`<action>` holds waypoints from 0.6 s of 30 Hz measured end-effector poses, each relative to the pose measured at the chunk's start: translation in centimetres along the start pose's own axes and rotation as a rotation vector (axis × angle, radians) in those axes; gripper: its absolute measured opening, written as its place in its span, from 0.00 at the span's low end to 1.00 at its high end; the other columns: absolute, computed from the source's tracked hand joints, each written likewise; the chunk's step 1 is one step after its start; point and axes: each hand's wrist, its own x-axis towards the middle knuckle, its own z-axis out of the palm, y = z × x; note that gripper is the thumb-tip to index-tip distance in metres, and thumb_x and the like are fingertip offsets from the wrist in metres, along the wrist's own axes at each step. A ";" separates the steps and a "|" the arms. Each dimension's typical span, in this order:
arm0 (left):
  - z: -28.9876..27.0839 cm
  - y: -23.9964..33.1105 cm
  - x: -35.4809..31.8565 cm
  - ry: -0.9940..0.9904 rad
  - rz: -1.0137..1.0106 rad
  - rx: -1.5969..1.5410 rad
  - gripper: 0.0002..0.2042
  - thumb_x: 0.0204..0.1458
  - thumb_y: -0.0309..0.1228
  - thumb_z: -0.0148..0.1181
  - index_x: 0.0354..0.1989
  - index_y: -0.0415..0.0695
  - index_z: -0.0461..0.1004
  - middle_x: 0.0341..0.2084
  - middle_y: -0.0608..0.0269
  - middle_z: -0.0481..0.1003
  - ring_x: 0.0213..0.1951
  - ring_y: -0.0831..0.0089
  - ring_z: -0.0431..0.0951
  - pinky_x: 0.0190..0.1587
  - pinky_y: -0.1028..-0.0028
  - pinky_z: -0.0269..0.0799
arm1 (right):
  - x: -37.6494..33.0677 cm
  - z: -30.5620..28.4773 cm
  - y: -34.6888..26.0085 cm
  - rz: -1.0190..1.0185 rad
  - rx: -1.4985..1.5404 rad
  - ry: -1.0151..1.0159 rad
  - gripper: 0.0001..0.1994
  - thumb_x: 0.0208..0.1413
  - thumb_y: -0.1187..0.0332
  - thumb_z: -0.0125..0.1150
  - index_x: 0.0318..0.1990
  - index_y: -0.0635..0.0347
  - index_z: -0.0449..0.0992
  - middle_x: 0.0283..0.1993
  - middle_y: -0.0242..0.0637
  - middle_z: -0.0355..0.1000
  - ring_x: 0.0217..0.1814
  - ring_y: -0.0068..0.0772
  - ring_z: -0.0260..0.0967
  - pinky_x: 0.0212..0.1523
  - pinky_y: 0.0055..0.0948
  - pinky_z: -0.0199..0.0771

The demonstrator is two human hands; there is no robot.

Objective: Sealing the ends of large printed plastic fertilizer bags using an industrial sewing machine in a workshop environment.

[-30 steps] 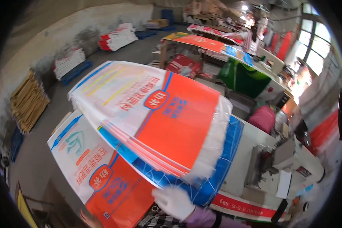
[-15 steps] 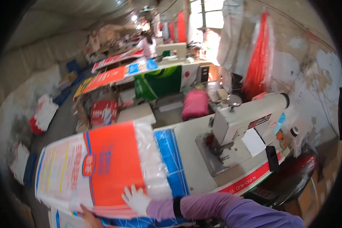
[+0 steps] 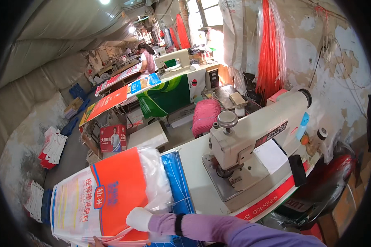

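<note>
The right hand [image 3: 139, 218], in a white glove, presses flat with fingers loosely curled on a stack of orange and white woven sacks [image 3: 99, 197] lying left of the sewing machine [image 3: 251, 140]. Only a fingertip of the left hand [image 3: 97, 240] shows at the stack's near edge, so its grip cannot be told.

Bare table top [image 3: 196, 181] lies open between the sack stack [image 3: 111, 193] and the blocking sewing machine [image 3: 251, 140].

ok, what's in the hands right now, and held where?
The right hand, in a white glove, lies on the near edge of the stack of orange and white woven sacks; whether it grips or just presses cannot be told. The left hand barely shows beneath.
</note>
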 end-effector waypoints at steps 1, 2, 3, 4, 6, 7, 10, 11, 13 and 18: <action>1.3 1.1 -3.0 0.065 0.045 -0.006 0.35 0.56 0.35 0.62 0.63 0.30 0.49 0.25 0.59 0.70 0.18 0.74 0.63 0.17 0.72 0.59 | -1.5 -1.1 0.3 0.013 0.007 0.038 0.04 0.43 0.69 0.61 0.25 0.54 0.82 0.27 0.36 0.78 0.33 0.39 0.78 0.31 0.38 0.76; 1.7 1.8 -6.2 -0.029 0.120 0.003 0.37 0.57 0.36 0.61 0.66 0.31 0.45 0.32 0.54 0.73 0.27 0.71 0.71 0.25 0.73 0.68 | -3.5 -1.8 0.7 0.033 0.016 0.076 0.04 0.43 0.68 0.61 0.25 0.54 0.81 0.26 0.37 0.77 0.33 0.39 0.78 0.31 0.38 0.76; 0.4 0.9 -8.5 -0.009 0.118 -0.002 0.37 0.57 0.36 0.61 0.66 0.31 0.45 0.32 0.54 0.73 0.27 0.71 0.71 0.25 0.73 0.68 | -5.5 -1.9 1.0 0.014 0.031 0.054 0.04 0.44 0.68 0.60 0.24 0.55 0.80 0.25 0.37 0.76 0.31 0.40 0.77 0.30 0.39 0.76; -1.1 -0.7 -10.3 -0.106 0.174 0.039 0.36 0.58 0.35 0.60 0.67 0.32 0.46 0.38 0.51 0.72 0.34 0.68 0.72 0.33 0.71 0.71 | -7.9 -2.6 0.8 0.047 0.030 -0.019 0.03 0.44 0.68 0.60 0.25 0.55 0.78 0.26 0.37 0.75 0.31 0.39 0.76 0.30 0.39 0.75; -4.3 -6.1 -11.0 -0.106 0.235 0.030 0.31 0.60 0.35 0.56 0.67 0.34 0.50 0.49 0.44 0.69 0.48 0.62 0.71 0.50 0.64 0.70 | -13.8 -2.8 0.4 0.090 -0.031 -0.079 0.06 0.47 0.68 0.58 0.34 0.54 0.76 0.30 0.34 0.74 0.33 0.38 0.75 0.31 0.35 0.74; -5.4 -9.1 -10.6 -0.014 0.232 -0.022 0.28 0.61 0.35 0.53 0.66 0.34 0.54 0.54 0.41 0.67 0.54 0.58 0.69 0.58 0.59 0.67 | -16.5 -2.3 -0.2 0.163 -0.051 -0.137 0.05 0.47 0.68 0.57 0.33 0.53 0.74 0.31 0.33 0.73 0.34 0.37 0.74 0.32 0.34 0.74; -4.3 -5.8 -9.8 0.191 0.450 0.319 0.27 0.62 0.36 0.51 0.65 0.35 0.56 0.54 0.38 0.67 0.55 0.54 0.68 0.60 0.59 0.63 | -23.5 0.3 -3.3 0.327 0.014 -0.251 0.18 0.47 0.67 0.57 0.48 0.50 0.78 0.38 0.41 0.75 0.35 0.35 0.71 0.29 0.35 0.71; -3.3 -4.1 -9.4 0.265 0.547 0.493 0.26 0.62 0.37 0.50 0.65 0.35 0.57 0.54 0.37 0.67 0.56 0.52 0.68 0.62 0.58 0.61 | -25.1 0.3 -5.1 0.394 0.052 -0.121 0.19 0.40 0.65 0.58 0.44 0.50 0.76 0.35 0.36 0.71 0.37 0.38 0.69 0.31 0.36 0.69; -3.0 -1.9 -7.8 0.438 0.759 0.857 0.26 0.63 0.39 0.48 0.64 0.35 0.59 0.54 0.34 0.67 0.57 0.49 0.67 0.64 0.58 0.56 | -25.1 0.3 -7.7 0.448 0.060 0.167 0.21 0.42 0.65 0.57 0.48 0.52 0.75 0.45 0.38 0.71 0.47 0.43 0.69 0.43 0.41 0.70; -4.3 -6.7 5.9 0.219 0.459 0.093 0.36 0.58 0.32 0.58 0.69 0.34 0.44 0.63 0.39 0.58 0.60 0.51 0.64 0.62 0.60 0.61 | -19.3 1.0 -8.3 0.289 0.157 0.267 0.26 0.44 0.63 0.58 0.55 0.54 0.71 0.60 0.44 0.64 0.63 0.49 0.60 0.61 0.54 0.58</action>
